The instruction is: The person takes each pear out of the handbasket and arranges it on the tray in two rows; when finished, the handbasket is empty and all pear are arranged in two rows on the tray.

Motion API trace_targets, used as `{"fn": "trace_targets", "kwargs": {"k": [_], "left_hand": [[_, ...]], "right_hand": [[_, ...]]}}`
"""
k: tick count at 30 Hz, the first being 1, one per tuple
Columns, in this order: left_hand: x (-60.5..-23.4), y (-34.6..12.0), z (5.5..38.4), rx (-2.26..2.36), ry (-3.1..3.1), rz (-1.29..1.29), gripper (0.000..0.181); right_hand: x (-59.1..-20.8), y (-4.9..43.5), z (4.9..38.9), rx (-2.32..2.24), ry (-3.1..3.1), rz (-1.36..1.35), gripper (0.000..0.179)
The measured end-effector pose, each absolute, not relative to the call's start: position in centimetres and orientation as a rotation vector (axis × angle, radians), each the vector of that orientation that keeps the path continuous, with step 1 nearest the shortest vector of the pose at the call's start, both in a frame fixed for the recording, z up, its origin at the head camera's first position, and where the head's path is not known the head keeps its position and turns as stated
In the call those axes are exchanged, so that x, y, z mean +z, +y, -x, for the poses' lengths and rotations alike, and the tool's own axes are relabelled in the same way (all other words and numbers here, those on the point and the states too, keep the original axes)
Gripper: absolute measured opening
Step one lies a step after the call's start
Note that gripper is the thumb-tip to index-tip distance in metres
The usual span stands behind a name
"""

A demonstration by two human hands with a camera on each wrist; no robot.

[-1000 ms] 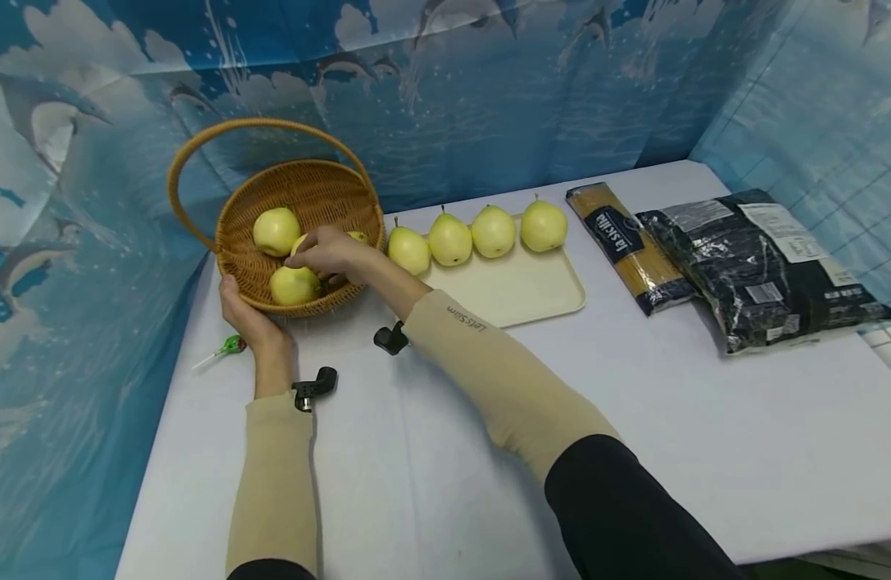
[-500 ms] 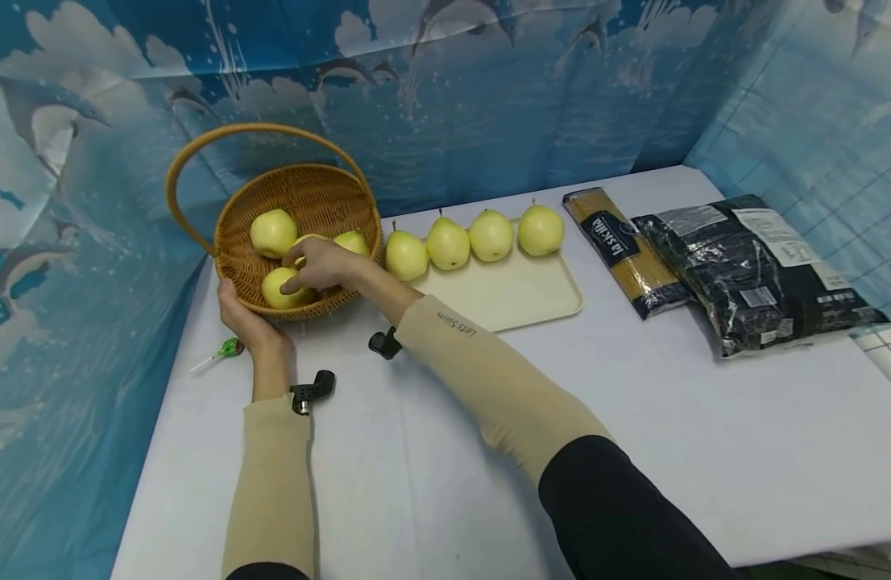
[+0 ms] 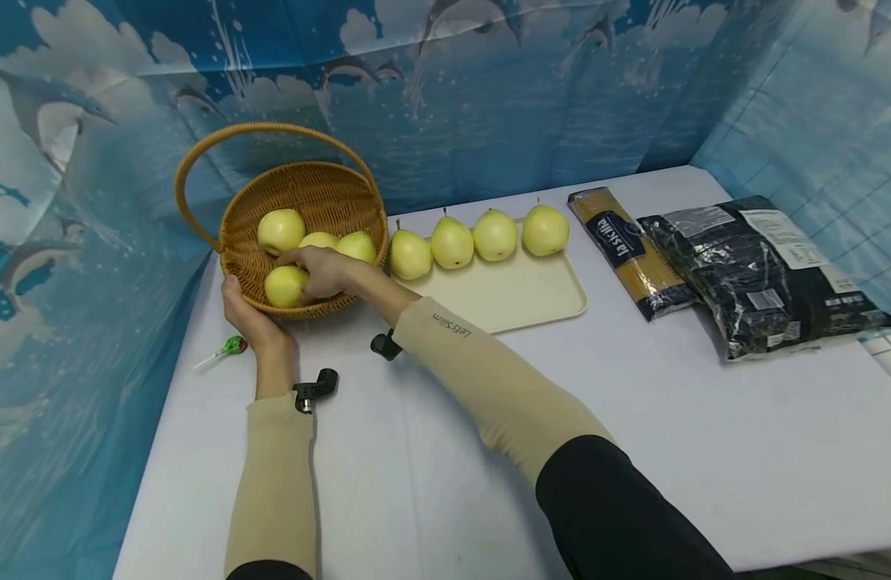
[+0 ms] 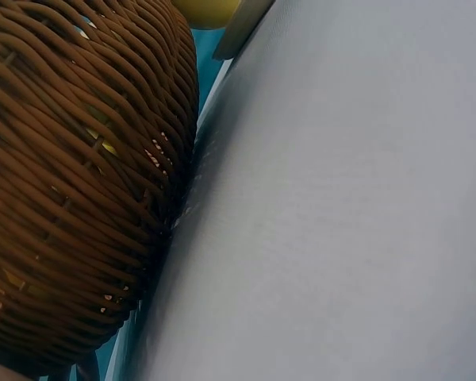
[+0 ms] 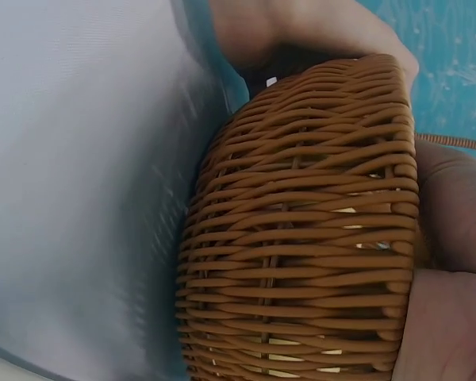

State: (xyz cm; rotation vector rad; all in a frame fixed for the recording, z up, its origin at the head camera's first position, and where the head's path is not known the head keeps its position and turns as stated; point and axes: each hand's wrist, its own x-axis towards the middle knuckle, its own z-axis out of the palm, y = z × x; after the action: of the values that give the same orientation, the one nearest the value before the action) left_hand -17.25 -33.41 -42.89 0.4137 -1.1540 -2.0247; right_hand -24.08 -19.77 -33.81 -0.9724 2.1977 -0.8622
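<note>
Brown wicker forms the basket (image 3: 322, 181), which leans back on the white table (image 3: 431, 499) with its mouth toward the wearer and its handle arching at twelve o'clock. The left hand (image 3: 253, 314) grasps the basket at eight o'clock, thumb up by the rim. The right hand (image 3: 321, 271) reaches in over the rim from about four o'clock and touches the lower pear (image 3: 281, 283), which lies at seven o'clock inside; I cannot tell whether the fingers close round it. Reading the basket's mouth as a dial, the upper pear (image 3: 280, 229) lies near nine o'clock, the side pear (image 3: 358, 244) at three, and the middle pear (image 3: 319, 239) near the centre, partly behind the right hand.

At three o'clock from the basket lies a cream tray (image 3: 511, 294), four yellow-green pears (image 3: 495, 235) in a row along its far side, the leftmost just beside the basket. Farther out at three o'clock are a pasta packet (image 3: 630, 250) and a black bag (image 3: 764, 278). A green lollipop (image 3: 234, 345) lies at seven o'clock from the basket, near the left hand. A blue dolphin curtain (image 3: 489, 121) hangs at twelve o'clock.
</note>
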Motion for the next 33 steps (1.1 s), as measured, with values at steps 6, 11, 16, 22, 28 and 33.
{"fn": "trace_targets", "kwargs": {"k": [6, 11, 16, 22, 28, 33], "left_hand": [[-42.8, -33.5, 17.3, -2.028, -1.141, -0.431, 0.049], [-42.8, -33.5, 17.3, -2.032, -1.145, -0.427, 0.049], [-42.9, -33.5, 17.2, -2.034, -1.168, -0.427, 0.049], [-42.8, -33.5, 17.1, -2.038, -1.176, -0.426, 0.05], [-42.8, -33.5, 17.1, -2.013, -1.185, -0.409, 0.053], [-42.9, -33.4, 17.2, -2.038, -1.183, -0.423, 0.052]], "right_hand": [[-33.8, -20.4, 23.8, -0.69, 2.357, 1.043, 0.073], [-33.9, -20.5, 23.8, -0.682, 2.403, 1.056, 0.071], [-34.0, -20.4, 23.9, -0.767, 2.368, 1.005, 0.071], [-34.2, -20.6, 23.9, -0.764, 2.424, 1.017, 0.07], [-34.2, -20.9, 23.8, -0.741, 2.456, 0.992, 0.073], [-34.3, -20.6, 23.6, -0.738, 2.473, 0.948, 0.074]]}}
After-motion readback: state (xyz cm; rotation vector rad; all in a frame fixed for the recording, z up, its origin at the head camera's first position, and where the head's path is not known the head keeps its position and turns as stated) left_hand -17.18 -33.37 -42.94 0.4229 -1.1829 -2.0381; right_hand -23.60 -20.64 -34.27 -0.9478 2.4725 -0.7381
